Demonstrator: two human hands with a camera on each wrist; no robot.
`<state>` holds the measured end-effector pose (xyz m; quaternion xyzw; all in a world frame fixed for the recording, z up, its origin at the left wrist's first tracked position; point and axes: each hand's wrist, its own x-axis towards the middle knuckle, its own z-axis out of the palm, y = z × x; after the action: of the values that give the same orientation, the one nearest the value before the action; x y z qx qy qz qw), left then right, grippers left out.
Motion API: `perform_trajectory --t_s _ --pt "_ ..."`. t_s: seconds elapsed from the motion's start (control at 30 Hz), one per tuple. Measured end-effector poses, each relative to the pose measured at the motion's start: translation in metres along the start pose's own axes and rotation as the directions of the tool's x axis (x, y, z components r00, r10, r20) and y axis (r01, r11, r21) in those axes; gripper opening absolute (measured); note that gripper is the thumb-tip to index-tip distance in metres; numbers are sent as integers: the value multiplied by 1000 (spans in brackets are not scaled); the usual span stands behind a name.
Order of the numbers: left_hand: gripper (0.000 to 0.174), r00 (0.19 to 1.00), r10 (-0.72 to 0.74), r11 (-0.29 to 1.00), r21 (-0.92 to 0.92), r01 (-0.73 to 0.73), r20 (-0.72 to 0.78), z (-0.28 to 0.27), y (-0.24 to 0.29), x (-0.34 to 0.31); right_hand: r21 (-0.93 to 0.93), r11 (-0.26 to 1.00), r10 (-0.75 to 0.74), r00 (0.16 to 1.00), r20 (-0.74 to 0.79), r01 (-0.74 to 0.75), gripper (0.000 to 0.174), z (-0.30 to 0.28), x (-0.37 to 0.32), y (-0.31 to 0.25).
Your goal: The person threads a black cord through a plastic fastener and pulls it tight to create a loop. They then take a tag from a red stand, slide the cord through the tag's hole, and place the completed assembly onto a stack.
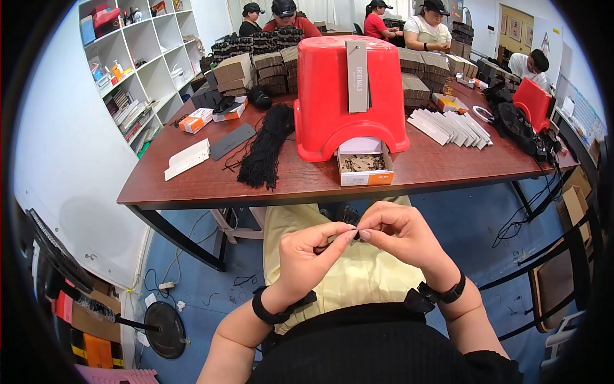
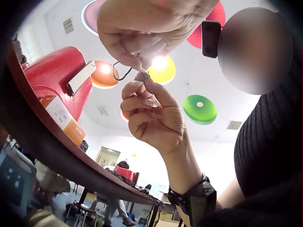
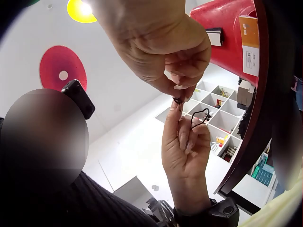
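Over the lap, my left hand [image 1: 313, 255] and right hand [image 1: 404, 235] meet at their fingertips. Thumb and forefinger of each pinch a small dark piece [image 2: 146, 74] between them. A thin black cord [image 3: 201, 116] loops out from the left hand's fingers in the right wrist view. Fingers hide most of the small piece, so I cannot tell its kind. In front of the hands, an orange-and-white box [image 1: 366, 178] holds many small dark pins. It sits under the arched opening of a red plastic stool [image 1: 320, 96], where a grey tag marked ORIGINALS [image 1: 357, 77] hangs.
A bundle of black cords [image 1: 268, 147] lies left of the stool, beside a dark tag [image 1: 232, 141] and pale tags [image 1: 187, 159]. More pale tags [image 1: 449, 128] fan out at right. Brown stacks [image 1: 268, 69] line the table's back, with several people [image 1: 430, 29] beyond.
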<state>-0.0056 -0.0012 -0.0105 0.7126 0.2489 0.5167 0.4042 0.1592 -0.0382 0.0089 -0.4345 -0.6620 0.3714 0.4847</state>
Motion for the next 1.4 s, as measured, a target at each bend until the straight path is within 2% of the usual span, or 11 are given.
perform_trajectory --t_s 0.3,0.6,0.7,0.87,1.0,1.07,1.13,1.27,1.4 --pt "6 1000 -19 999 39 18 17 -2 5 0 -13 1000 -26 1000 9 26 5 0 -1 -5" --pt "7 998 11 998 65 -16 67 -4 8 1 -16 1000 25 999 45 -24 4 -3 0 -5" --pt "7 997 -26 999 40 23 75 -4 9 1 28 998 47 997 54 -49 3 -3 0 -4" --pt "8 995 -45 999 1 45 93 -3 7 1 282 954 86 993 85 -106 5 -4 0 5" --pt "8 996 -44 999 -2 44 82 -3 8 1 269 952 120 987 108 -145 6 -5 -1 0" --pt "8 996 -54 999 -2 54 78 -6 7 1 309 926 186 975 122 -215 6 -5 -1 -3" --pt "10 991 -28 998 60 20 133 -9 6 1 303 923 205 970 133 -237 7 -6 -1 -5" --pt "11 992 -4 999 43 -2 128 -7 5 1 303 911 241 957 162 -281 10 -8 0 -4" --pt "10 989 99 989 95 -110 107 -7 7 3 310 903 256 952 169 -298 10 -9 0 -2"
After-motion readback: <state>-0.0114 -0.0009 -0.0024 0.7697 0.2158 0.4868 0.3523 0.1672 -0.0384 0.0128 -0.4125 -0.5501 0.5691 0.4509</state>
